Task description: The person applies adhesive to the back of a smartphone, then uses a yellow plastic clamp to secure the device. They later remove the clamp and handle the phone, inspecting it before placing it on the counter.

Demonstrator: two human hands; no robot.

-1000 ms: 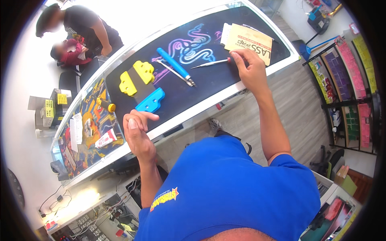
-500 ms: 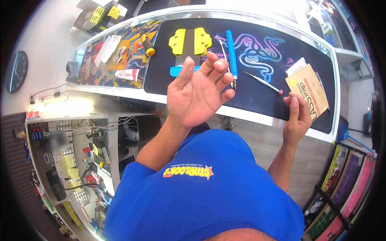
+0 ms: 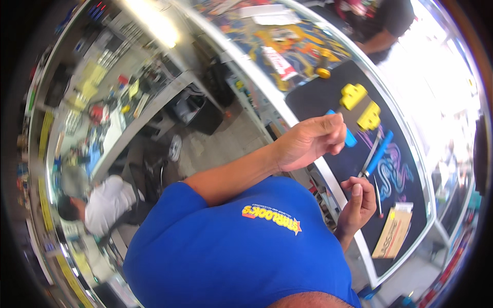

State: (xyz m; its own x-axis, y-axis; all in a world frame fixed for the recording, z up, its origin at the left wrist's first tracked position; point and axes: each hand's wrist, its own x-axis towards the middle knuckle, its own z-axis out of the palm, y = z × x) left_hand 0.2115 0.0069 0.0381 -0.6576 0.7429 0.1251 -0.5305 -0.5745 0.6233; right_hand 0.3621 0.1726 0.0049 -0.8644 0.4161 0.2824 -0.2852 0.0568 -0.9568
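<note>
Fingers curled with nothing visible in them, my left hand hovers near a blue plastic piece on the counter's black mat. My right hand is closed at the counter edge, its inside hidden, below a blue pen-like tool and a thin metal tool. A slim screwdriver lies beside a tan envelope. Two yellow plastic pieces lie farther back, near a yellow-handled tool and a white tube on a colourful mat.
A person in a white top sits at a cluttered workbench on the left. A black bin stands between bench and counter. Another person in dark clothing is beyond the counter. A display case adjoins at the right.
The view has swung left, bringing the seated person into sight and shifting the counter rightward. My left hand, spread palm-up half a second ago, has curled its fingers; my right hand remains curled.
</note>
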